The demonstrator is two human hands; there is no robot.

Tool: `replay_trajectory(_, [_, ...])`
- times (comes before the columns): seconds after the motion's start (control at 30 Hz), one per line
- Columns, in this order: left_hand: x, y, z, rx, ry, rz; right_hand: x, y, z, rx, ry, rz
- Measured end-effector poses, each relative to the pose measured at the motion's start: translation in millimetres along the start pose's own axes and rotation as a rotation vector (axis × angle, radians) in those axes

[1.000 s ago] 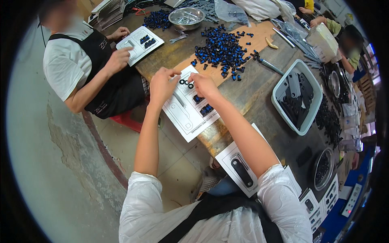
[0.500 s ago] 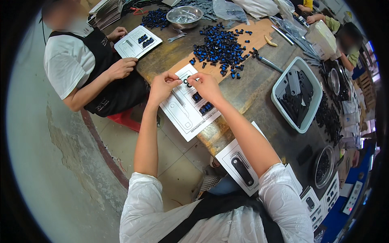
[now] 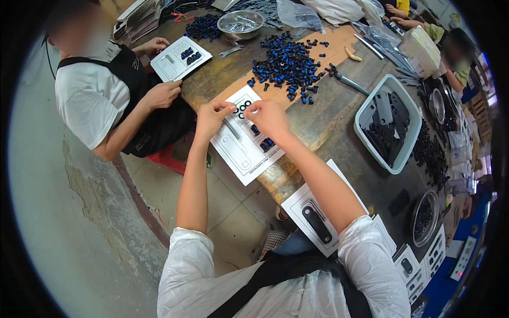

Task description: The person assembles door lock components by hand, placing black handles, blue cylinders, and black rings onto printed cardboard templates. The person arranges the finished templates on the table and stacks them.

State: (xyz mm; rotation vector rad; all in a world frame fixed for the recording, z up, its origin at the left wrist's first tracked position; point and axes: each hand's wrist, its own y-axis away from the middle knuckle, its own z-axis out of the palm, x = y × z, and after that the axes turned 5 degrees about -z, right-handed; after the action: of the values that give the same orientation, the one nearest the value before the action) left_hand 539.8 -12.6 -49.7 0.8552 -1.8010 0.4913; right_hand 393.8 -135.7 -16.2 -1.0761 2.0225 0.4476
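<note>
A white printed card (image 3: 255, 169) lies at the table's near left edge, under both my hands. Several black washers (image 3: 242, 107) are grouped near its far end, between my fingertips. My left hand (image 3: 212, 117) is closed in a pinch at the left of the washers. From the right, my right hand (image 3: 270, 119) pinches close beside the same rings. Whatever either pinch holds is too small to make out. A metal rod (image 3: 233, 129) rests on the card below my left fingers. Blue-and-black bolts (image 3: 266, 144) lie on the card, partly hidden by my right hand.
A heap of blue-and-black bolts (image 3: 289, 66) spreads beyond the card. To the right stands a pale tub (image 3: 358, 125) of black plates. A co-worker at the left holds a similar card (image 3: 175, 63). A wrench (image 3: 231, 50) lies near a metal bowl (image 3: 241, 36). More cards (image 3: 331, 241) sit by my right arm.
My hands have drawn slightly apart, and more of the black washers shows between them. My right hand now covers more of the bolts on the card. The co-worker has shifted a little.
</note>
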Motion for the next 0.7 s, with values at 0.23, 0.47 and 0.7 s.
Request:
replay_trajectory(0.23, [2, 8, 16, 0.251, -0.416, 0.193, 3, 10, 12, 0.076, 0.26, -0.149])
replay_trajectory(0.47, [15, 29, 6, 0.246, -0.689, 0.397, 16, 22, 18, 0.045, 0.389, -0.296])
replay_trajectory(0.7, [13, 32, 7, 0.298, -0.733, 0.506, 11, 18, 23, 0.046, 0.393, -0.276])
